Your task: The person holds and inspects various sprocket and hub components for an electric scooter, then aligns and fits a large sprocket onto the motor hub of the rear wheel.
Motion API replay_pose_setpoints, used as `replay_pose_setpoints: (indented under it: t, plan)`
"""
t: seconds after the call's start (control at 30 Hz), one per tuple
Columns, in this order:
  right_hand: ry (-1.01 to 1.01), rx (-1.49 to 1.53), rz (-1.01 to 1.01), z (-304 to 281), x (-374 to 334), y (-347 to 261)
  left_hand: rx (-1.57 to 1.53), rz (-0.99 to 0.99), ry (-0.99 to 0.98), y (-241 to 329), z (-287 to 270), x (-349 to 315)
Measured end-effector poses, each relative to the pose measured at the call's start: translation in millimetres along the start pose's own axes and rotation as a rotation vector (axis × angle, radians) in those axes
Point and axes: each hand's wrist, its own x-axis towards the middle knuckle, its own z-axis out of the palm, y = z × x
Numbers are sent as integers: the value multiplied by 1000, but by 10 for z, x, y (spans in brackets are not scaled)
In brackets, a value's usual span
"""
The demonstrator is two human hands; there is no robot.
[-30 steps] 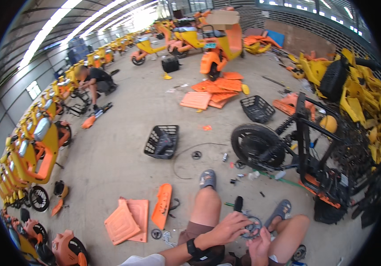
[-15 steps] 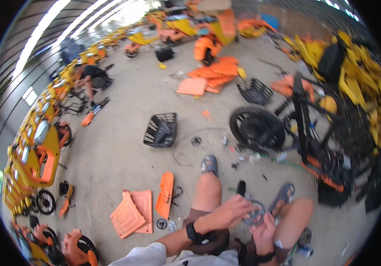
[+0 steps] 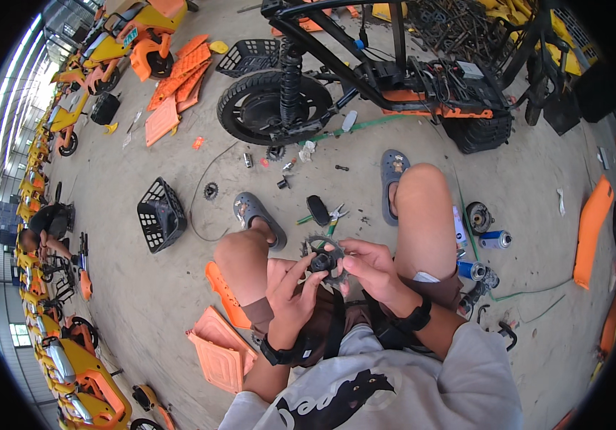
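Observation:
Over my lap, both hands hold a dark toothed sprocket ring (image 3: 316,244) with an open centre. My left hand (image 3: 290,292) pinches a round black hub-like part (image 3: 320,262) against the ring; whether the two are joined I cannot tell. My right hand (image 3: 374,269) grips the ring's right side between thumb and fingers. On the floor just beyond lie pliers (image 3: 333,219) with green handles and a black oval object (image 3: 317,210). A small toothed gear (image 3: 211,190) is farther left, and another sprocket (image 3: 275,153) rests by the wheel.
A stripped black scooter frame (image 3: 394,86) with its rear wheel (image 3: 272,107) stands ahead. Black baskets (image 3: 161,215), orange panels (image 3: 222,351) and blue spray cans (image 3: 494,239) lie around me. Far left, a co-worker (image 3: 51,228) crouches beside a row of yellow scooters.
My view has swung right and downward, bringing the scooter frame ahead of me. Both hands remain on the ring, which now shows more clearly with the black hub-like part.

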Motion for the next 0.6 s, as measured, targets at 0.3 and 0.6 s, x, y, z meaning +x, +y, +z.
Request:
replay_pose_setpoints:
  t: [0.3, 0.6]
  plan:
    - [-37, -156, -163, 32, -25, 9, -58, -116, 125, 39, 130, -123]
    - [-62, -184, -162, -12, -31, 1, -86, 50, 0, -59, 54, -78]
